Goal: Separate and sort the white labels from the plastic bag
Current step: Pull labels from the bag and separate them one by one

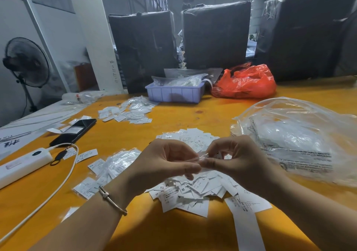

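My left hand and my right hand meet above the orange table, both pinching a small clear plastic bag with a white label inside. Below them lies a heap of loose white labels marked XS, S, M and L. A second heap of white labels lies just beyond my hands. Small clear packets of labels sit to the left of my left wrist. A large clear plastic bag rests on the right.
A black phone, a white power bank and its cable lie at the left. Further back are more labels, a purple tray holding bags, and a red plastic bag. Black wrapped bales stand behind the table.
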Demonstrator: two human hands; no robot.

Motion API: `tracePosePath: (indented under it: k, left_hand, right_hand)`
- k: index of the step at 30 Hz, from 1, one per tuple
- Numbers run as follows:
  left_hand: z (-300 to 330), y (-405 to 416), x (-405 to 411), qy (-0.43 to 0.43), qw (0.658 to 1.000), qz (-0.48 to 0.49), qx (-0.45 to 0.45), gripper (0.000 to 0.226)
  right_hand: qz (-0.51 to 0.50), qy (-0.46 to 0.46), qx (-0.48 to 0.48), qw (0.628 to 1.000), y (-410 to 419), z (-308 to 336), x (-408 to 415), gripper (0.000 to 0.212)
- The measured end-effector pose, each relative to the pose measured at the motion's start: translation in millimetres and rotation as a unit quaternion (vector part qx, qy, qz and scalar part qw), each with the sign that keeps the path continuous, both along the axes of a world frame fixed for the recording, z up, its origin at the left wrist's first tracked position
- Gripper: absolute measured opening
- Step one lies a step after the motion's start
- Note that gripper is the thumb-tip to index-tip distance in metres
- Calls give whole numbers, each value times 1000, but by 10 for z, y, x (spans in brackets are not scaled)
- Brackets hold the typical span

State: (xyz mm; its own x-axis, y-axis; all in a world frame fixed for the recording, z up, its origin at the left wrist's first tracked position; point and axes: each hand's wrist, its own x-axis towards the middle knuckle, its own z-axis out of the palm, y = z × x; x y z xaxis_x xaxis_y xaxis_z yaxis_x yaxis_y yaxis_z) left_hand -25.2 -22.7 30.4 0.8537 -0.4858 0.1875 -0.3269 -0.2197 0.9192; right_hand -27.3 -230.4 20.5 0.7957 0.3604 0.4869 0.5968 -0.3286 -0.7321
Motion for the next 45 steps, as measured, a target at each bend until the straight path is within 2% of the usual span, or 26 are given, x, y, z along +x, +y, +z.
tracePosePath:
  k: [5,9,12,14,18,20,24,28,30,32,34,35,37,40,42,45]
  left_hand:
    - [5,28,-13,-25,998,-13,51,17]
    - [30,17,-33,-11,998,-27,60,23]
    - [28,8,-28,5,997,-40,62,23]
    - [-8,-11,-16,8,999,-15,51,20]
    - [-61,-9,20,21,998,59,-9,21]
    - [-58,1,38,15,996,77,-31,21]
    - [-70,29,74,-3,992,104,-73,29]
    - [-86,46,90,3,991,85,-106,24]
    - [-77,47,82,9,992,76,-101,24]
    - [-84,64,83,12,993,82,-81,21]
    - [-100,72,94,14,994,95,-49,8]
    - [-110,71,102,13,994,101,-35,5]
    - [-125,66,109,12,993,114,-22,6]
    - [-128,54,104,-1,994,112,-15,6]
    - [-136,41,98,-19,995,102,5,8]
    - [-149,20,92,-43,992,114,36,10]
  right_hand:
    - [5,2,-3,1000,0,-1,-11,23]
    - [34,14,-25,999,10,44,-41,23]
    - [51,96,63,992,-56,69,3,24]
    - [20,130,135,982,-100,76,39,8]
    - [7,183,236,954,-142,78,95,44]
    - [18,200,262,944,-153,96,98,52]
    - [20,198,275,940,-161,93,89,26]
    - [53,206,309,927,-164,143,30,20]
    - [29,177,241,954,-144,135,4,17]
    - [-45,55,51,996,-143,127,1,14]
    - [-27,-1,-81,996,-173,191,-34,16]
    - [15,10,-110,994,-194,235,-54,21]
    - [54,23,-217,975,-201,260,-76,36]
    - [-7,-37,-418,908,-154,159,-60,58]
    - [-20,-24,-459,888,-140,90,-44,66]
    - [-48,7,-480,876,-172,109,-36,60]
